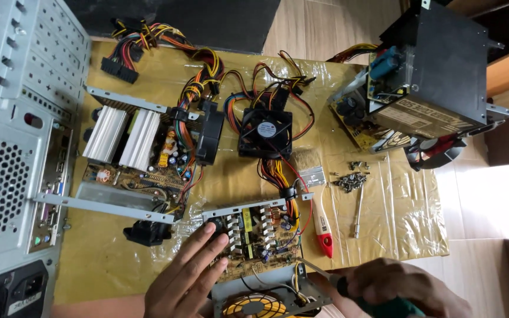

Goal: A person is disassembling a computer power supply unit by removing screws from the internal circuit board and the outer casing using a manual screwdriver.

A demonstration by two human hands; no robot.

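An opened power supply [258,235] lies near the front edge, its brown circuit board bare, with a yellow toroid coil [253,306] at the bottom. My left hand [185,277] rests flat on the board's left side, fingers spread, fingertips touching the components. My right hand [400,288] is closed on a screwdriver with a dark green and black handle [349,287]; its thin shaft points left toward the metal case corner [310,277].
A second opened power supply [139,153] with silver heatsinks sits left of a black fan [265,131]. A brush with a red handle [319,200], loose screws [350,179] and a driver bit [358,213] lie on the yellow plastic sheet. A grey computer case [13,135] stands left; a black power supply box [437,70] far right.
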